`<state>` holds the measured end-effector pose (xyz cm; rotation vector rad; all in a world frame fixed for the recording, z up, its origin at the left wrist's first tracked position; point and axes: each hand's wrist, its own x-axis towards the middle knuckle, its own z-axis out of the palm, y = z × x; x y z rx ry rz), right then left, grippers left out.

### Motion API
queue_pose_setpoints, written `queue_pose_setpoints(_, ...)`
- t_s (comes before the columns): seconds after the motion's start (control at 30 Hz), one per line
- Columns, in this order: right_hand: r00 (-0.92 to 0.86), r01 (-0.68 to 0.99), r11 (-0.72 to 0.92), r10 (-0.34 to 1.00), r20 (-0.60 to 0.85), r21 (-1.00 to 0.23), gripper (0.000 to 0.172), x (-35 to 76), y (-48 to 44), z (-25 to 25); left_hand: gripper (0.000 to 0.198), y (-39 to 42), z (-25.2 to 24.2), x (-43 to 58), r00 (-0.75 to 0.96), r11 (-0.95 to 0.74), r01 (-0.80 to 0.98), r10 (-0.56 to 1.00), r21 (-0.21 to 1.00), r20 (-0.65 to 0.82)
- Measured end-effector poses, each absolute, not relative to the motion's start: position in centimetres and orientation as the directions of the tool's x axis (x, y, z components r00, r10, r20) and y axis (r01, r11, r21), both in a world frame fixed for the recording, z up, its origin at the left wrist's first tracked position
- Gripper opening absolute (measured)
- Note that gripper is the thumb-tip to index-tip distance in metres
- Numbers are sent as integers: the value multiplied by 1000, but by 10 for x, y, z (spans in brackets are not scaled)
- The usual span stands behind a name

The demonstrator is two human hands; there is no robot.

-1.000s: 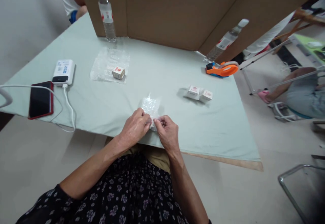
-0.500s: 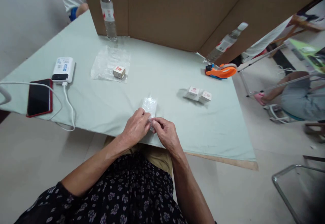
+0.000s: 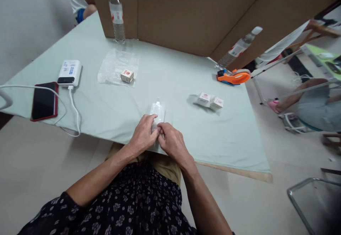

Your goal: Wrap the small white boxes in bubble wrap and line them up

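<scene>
A small piece of clear bubble wrap (image 3: 158, 110) lies at the front edge of the table. Its near end is between my two hands, partly covered by the fingers. From the left, my left hand (image 3: 143, 132) grips it with bent fingers. My right hand (image 3: 172, 138) pinches the near end, fingertips close to the left thumb. Whether anything is inside the wrap I cannot tell. To the right sit two small white boxes (image 3: 204, 99) in clear wrap. Farther back, a small printed box (image 3: 127, 76) rests on a flat sheet of bubble wrap (image 3: 112, 68).
An orange tape dispenser (image 3: 234, 76) stands at the right edge. Water bottles (image 3: 117, 18) stand against a tall cardboard panel (image 3: 170, 14). On the left are a white power bank (image 3: 69, 72), its cable and a phone (image 3: 44, 101). Other people sit beyond the table.
My left fingers have shifted a little along the wrap, and my right hand has turned inward, its fingertips closer to the left thumb. The view has moved slightly.
</scene>
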<state>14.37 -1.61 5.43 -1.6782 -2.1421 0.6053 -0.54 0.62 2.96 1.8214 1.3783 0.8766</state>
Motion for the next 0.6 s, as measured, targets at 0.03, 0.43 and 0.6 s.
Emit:
queue_pose_setpoints(0.03, -260, 784, 210, 966, -2, -585, 28, 147, -15, 57, 37, 5, 27, -3, 197, -212, 509, 972, 834, 127)
queue_pose_setpoints(0.43, 51, 313, -226, 974, -222, -922, 42, 176, 29, 23, 45, 1, 26, 2, 234, -285, 557, 955, 780, 183)
queue_pose_setpoints(0.6, -21, 295, -264, 959, -282, -918, 39, 167, 62, 16, 44, 1, 26, 2, 282, -323, 616, 942, 719, 182)
